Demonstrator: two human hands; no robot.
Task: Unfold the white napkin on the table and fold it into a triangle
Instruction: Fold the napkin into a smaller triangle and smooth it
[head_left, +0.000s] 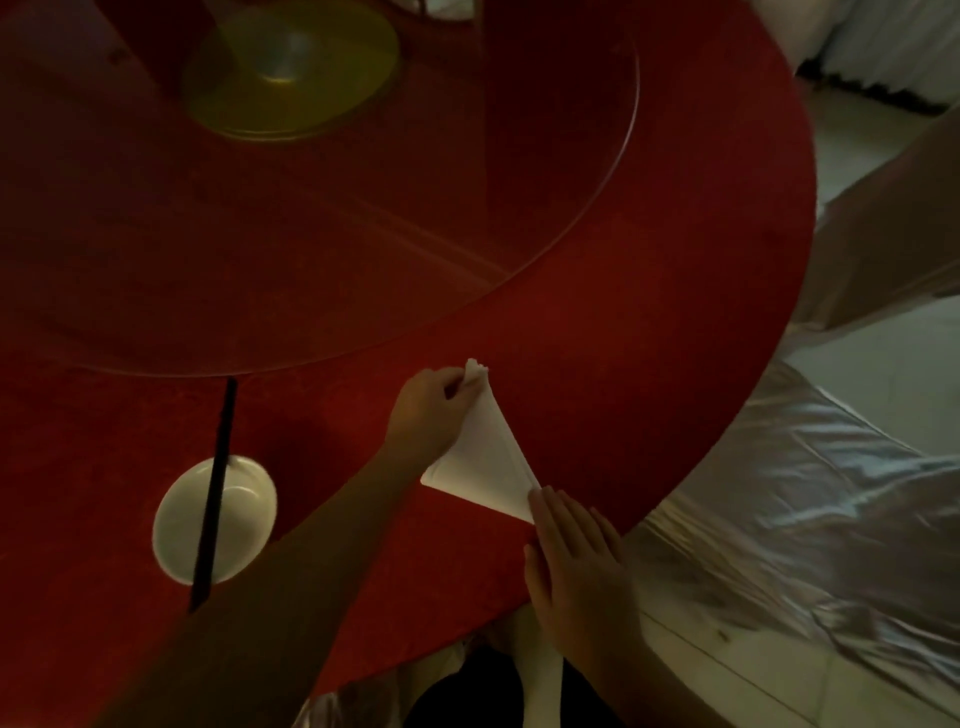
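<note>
Dim room, low warm light. Round table (675, 260) under red tablecloth (623, 322), filling most of view. Round glass turntable (597, 197) on top, yellow-green hub (291, 73) at centre. White bowl (234, 525) near front left edge, black chopsticks (215, 488) laid across rim. Chairs in shiny silver-white satin covers (779, 493) at right. Pale tiled floor (857, 166) beyond table edge, brighter than tabletop.

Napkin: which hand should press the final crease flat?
Right, probably. The right hand lies flat, fingertips pinning the white napkin's near corner on the red table, beside the long folded edge. The left hand pinches the far tip, and should probably keep holding it.
</note>
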